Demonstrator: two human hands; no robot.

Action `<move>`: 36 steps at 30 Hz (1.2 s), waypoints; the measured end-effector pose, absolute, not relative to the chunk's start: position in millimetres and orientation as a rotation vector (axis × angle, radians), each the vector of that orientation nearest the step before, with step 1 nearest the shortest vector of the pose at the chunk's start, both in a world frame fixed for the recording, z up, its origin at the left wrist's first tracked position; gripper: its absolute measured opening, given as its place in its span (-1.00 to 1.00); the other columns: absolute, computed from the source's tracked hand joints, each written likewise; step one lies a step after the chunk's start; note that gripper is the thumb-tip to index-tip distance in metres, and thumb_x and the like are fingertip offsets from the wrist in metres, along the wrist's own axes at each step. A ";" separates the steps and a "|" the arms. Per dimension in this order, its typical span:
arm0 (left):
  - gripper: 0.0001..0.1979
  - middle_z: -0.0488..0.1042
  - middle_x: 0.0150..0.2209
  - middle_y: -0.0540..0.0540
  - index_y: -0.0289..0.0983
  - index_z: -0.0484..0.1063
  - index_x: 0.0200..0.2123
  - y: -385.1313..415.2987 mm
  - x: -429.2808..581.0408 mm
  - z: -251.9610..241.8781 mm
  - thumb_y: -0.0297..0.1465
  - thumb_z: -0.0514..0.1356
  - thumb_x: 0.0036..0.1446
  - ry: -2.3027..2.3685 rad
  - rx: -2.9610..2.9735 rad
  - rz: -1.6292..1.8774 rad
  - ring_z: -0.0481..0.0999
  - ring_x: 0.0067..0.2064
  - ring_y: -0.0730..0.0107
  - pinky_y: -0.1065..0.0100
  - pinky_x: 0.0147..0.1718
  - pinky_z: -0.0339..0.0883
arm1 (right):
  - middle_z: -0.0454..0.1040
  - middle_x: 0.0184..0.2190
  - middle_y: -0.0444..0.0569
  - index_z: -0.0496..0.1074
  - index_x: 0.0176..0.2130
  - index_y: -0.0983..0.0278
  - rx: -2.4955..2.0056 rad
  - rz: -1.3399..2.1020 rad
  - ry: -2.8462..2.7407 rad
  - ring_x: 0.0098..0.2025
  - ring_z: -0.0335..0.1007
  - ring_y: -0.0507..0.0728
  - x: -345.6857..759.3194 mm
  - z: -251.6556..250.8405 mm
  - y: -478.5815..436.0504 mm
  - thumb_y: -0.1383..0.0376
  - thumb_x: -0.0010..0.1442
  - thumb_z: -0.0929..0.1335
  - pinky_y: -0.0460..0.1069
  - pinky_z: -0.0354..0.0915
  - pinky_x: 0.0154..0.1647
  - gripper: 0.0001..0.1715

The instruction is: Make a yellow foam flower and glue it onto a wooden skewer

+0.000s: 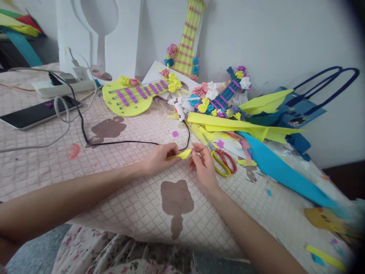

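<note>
Between my two hands is a small strip of yellow crepe paper [184, 154], folded or twisted. My left hand [163, 158] is closed round one end of it. The fingertips of my right hand [203, 164] pinch its other end. Just right of that hand lie scissors [222, 161] with red and yellow handles. A white glue gun [179, 108] stands beyond my hands, its black cord [122, 142] running left across the table. Behind it lies a yellow guitar-shaped craft [131, 99] with purple strips and paper flowers.
Yellow paper sheets [234, 125] and a long blue paper strip [282, 173] spread to the right, before a blue bag [302, 108]. A phone or tablet [40, 112] and a power strip [64, 88] lie at left. Two more decorated guitars, one yellow [186, 42], one blue [228, 95], rest by the wall.
</note>
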State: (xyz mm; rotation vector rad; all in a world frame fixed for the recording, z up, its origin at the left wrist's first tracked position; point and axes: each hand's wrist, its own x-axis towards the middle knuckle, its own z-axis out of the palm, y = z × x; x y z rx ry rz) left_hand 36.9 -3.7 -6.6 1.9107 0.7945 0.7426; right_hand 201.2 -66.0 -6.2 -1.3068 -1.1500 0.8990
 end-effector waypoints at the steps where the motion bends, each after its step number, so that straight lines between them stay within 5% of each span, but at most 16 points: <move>1: -0.83 0.33 -0.53 0.05 -0.32 0.29 -0.43 -3.6 37.3 -6.4 -0.33 0.17 0.05 0.766 1.848 0.730 0.24 -0.50 0.57 0.50 -0.53 0.11 | 0.32 -0.31 -0.13 0.30 -0.08 0.15 -1.303 0.875 -1.142 -0.48 0.23 -0.05 202.5 -5.5 -65.2 0.14 0.19 0.28 -0.13 0.21 -0.58 -0.71; 7: -0.74 0.37 -0.45 0.02 -0.33 0.25 -0.41 -0.3 38.1 1.1 -0.27 0.23 0.02 0.600 1.447 0.629 0.34 -0.42 0.56 0.49 -0.43 0.18 | 0.37 -0.38 -0.12 0.35 -0.17 0.18 -1.248 0.954 -1.161 -0.47 0.26 -0.01 206.0 -9.8 -62.7 0.09 0.24 0.23 -0.12 0.20 -0.59 -0.73; 19: -0.77 0.32 -0.49 0.05 -0.32 0.23 -0.41 -0.6 38.2 -7.5 -0.27 0.17 0.06 0.566 1.641 0.624 0.27 -0.48 0.58 0.51 -0.51 0.12 | 0.34 -0.50 -0.16 0.33 -0.10 0.13 -1.253 0.974 -1.232 -0.53 0.28 0.02 207.4 -8.9 -64.2 0.08 0.25 0.22 -0.07 0.24 -0.59 -0.71; 27: -0.97 0.39 -0.44 0.02 -0.31 0.30 -0.39 -10.5 33.0 4.0 -0.46 0.10 0.05 0.743 2.182 0.704 0.35 -0.43 0.52 0.47 -0.42 0.20 | 0.42 -0.18 -0.05 0.33 -0.08 0.17 -1.265 0.744 -1.688 -0.15 0.35 0.11 209.9 -2.2 -64.6 0.24 0.09 0.38 0.03 0.31 -0.17 -0.64; 36: -0.98 0.33 -0.40 -0.01 -0.32 0.31 -0.40 -4.5 31.8 -2.2 -0.52 0.09 0.05 0.704 2.369 0.737 0.34 -0.39 0.49 0.45 -0.40 0.21 | 0.34 -0.37 -0.10 0.35 -0.35 0.22 -1.369 0.496 -1.836 -0.40 0.25 0.04 209.0 -4.5 -63.8 0.37 0.11 0.33 -0.04 0.24 -0.41 -0.95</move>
